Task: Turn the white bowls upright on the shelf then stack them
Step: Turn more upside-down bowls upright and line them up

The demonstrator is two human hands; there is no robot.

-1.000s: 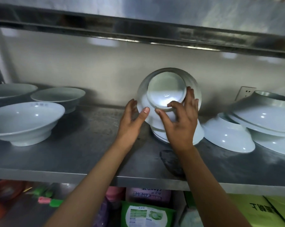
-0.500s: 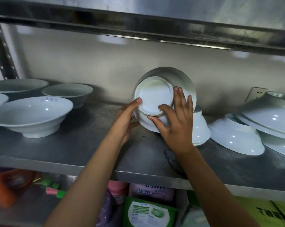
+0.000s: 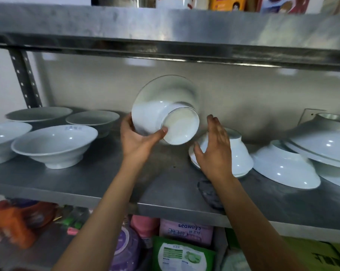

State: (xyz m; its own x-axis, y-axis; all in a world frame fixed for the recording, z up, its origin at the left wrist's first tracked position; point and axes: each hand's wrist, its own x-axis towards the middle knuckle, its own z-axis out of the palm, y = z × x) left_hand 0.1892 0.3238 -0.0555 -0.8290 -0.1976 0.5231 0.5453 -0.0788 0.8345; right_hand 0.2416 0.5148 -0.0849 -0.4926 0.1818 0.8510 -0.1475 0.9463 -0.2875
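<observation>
Head view | left hand (image 3: 137, 141) grips tilted bowl (image 3: 155, 114) | right hand (image 3: 214, 151) spread beside it

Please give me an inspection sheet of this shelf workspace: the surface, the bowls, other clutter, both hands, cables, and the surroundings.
Surface: metal shelf, dull, dark smudge near front edge.
Job's things: four upright bowls at left, unstacked; held bowl tilted, base toward camera; upside-down bowls at right, some overlapping.
Clutter: nothing seen on this shelf.
Grippers: left hand grips the held bowl; right hand open, at an upside-down bowl.
Cables: nothing seen.
Surroundings: wall socket behind right bowls; packages below; boxes on the shelf above.
</observation>
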